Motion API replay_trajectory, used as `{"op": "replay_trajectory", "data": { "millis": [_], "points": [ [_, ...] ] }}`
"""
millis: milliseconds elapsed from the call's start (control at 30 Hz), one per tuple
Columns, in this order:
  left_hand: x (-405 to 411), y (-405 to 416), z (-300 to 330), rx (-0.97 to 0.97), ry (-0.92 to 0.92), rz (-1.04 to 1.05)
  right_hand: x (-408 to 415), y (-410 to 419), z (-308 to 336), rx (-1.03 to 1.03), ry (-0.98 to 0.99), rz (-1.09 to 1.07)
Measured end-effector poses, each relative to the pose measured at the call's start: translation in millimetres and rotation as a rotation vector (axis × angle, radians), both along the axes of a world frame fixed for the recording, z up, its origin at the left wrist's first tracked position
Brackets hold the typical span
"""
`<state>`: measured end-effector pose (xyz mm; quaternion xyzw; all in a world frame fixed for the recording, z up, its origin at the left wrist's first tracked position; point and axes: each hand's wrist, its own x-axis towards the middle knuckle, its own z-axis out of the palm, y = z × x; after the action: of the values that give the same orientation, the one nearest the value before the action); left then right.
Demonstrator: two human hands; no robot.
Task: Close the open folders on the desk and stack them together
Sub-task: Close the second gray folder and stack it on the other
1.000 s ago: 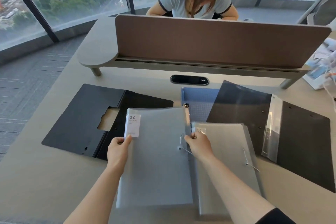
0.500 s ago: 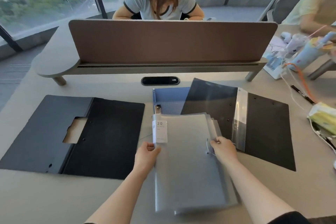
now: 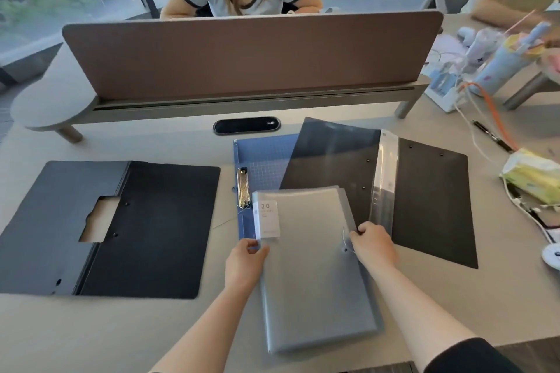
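Observation:
A translucent grey folder (image 3: 315, 266) with a white "20" label lies closed on the desk in front of me. My left hand (image 3: 245, 263) pinches its left edge just below the label. My right hand (image 3: 374, 244) grips its right edge by the elastic cord. Under it lies an open blue clip folder (image 3: 263, 157) with a metal clip. To the right, a black folder (image 3: 430, 200) with a smoky clear cover lies open. At the left, a second black folder (image 3: 145, 227) lies open flat.
A brown divider screen (image 3: 251, 51) on a grey shelf crosses the desk behind the folders, with a person seated beyond it. At the right edge are a tissue pack (image 3: 533, 175), cables, a pen (image 3: 492, 136) and a blue bottle (image 3: 503, 63). A black cable port (image 3: 247, 125) sits mid-desk.
The grey folder's cover has swung over to the right and now lies shut. Both hands moved right with it, and the blue folder's left strip came into sight.

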<state>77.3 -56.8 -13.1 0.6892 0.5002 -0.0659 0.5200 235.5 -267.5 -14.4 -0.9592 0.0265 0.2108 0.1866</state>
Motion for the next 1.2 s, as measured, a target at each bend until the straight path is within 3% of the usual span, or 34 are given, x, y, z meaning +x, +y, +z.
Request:
{"op": "replay_trajectory", "data": {
  "millis": [167, 500, 900, 1200],
  "points": [
    [3.5, -7.1, -0.3, 0.006, 0.016, 0.057, -0.4, 4.8, 2.7, -0.034, 0.040, -0.026],
    [0.1, 4.7, -6.5, -0.157, -0.014, 0.241, -2.1, 7.5, -4.6, 0.137, 0.223, -0.085],
    [-50.9, 81.2, 23.5, 0.082, 0.019, 0.302, -55.3, 89.5, -5.7, 0.247, 0.293, 0.159],
    [-67.0, 100.8, 11.3, 0.153, 0.150, 0.261, -74.8, 111.6, -5.7, 0.130, 0.174, 0.305]
  ]
}}
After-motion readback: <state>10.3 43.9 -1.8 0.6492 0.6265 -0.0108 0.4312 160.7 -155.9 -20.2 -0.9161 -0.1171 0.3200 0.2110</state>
